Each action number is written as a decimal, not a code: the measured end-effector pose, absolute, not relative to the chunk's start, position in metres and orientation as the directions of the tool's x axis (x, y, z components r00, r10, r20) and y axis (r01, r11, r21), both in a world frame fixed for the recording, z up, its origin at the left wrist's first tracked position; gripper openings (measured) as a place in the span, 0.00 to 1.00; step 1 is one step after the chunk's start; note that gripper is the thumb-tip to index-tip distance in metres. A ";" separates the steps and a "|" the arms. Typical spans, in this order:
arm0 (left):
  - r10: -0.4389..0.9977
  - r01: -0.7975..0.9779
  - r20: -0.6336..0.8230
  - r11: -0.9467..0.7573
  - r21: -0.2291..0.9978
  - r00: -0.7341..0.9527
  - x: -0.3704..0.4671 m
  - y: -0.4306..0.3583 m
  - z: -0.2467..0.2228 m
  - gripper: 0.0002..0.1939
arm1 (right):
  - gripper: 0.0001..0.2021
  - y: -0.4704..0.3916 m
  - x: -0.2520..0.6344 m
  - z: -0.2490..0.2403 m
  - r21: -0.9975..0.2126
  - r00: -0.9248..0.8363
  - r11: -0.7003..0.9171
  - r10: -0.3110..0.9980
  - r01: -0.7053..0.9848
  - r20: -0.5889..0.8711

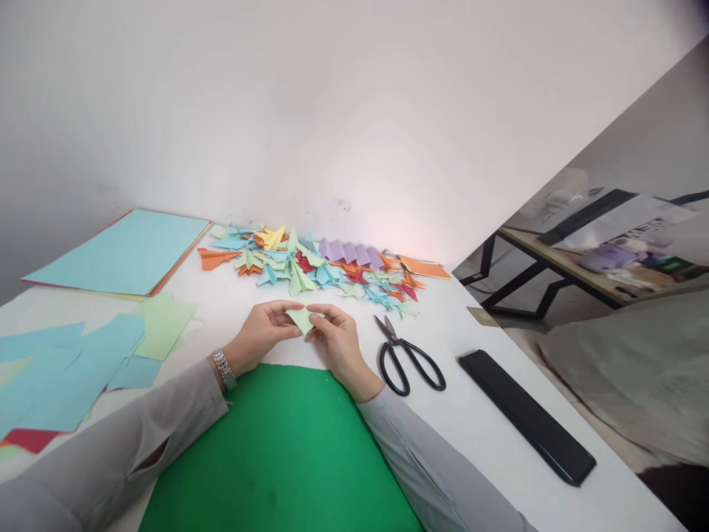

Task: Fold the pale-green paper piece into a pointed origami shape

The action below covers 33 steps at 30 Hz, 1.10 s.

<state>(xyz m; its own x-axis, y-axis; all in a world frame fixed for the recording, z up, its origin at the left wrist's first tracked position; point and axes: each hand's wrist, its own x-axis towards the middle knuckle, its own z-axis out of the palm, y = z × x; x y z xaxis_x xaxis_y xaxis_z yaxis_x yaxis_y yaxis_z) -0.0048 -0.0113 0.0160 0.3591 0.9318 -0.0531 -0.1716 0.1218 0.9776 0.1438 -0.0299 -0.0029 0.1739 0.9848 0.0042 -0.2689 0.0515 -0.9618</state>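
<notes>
A small piece of pale green folded paper (pixel 302 319) is held up between both hands, just beyond the far edge of a green sheet (pixel 271 443). My left hand (pixel 264 332), with a metal watch at the wrist, pinches its left corner. On the other side, my right hand (pixel 340 340) grips the right part, its fingers covering some of the paper. Behind the hands lies a pile of folded paper shapes (pixel 299 266) in blue, green, orange, red and yellow, with a pleated purple paper (pixel 351 253) among them.
Black-handled scissors (pixel 396 347) lie slightly open right of my right hand. Farther right is a long black object (pixel 526 417). A stack of coloured sheets (pixel 122 251) sits back left, with loose cut papers (pixel 72 369) nearer. Another table (pixel 559 262) stands beyond the right edge.
</notes>
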 end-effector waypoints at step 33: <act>0.967 -0.267 -0.059 0.127 0.955 0.250 0.000 -0.007 0.009 0.17 | 0.22 -0.034 0.141 -0.001 -0.984 0.037 0.106 0.994 -0.146 0.102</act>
<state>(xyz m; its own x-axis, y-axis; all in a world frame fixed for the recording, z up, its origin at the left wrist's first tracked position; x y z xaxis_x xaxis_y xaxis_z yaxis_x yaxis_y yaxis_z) -0.0004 -0.0068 0.0089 0.2496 0.9665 -0.0593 -0.2669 0.1275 0.9553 0.1411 -0.0338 -0.0012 0.0372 0.9941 0.1015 -0.1457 0.1059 -0.9836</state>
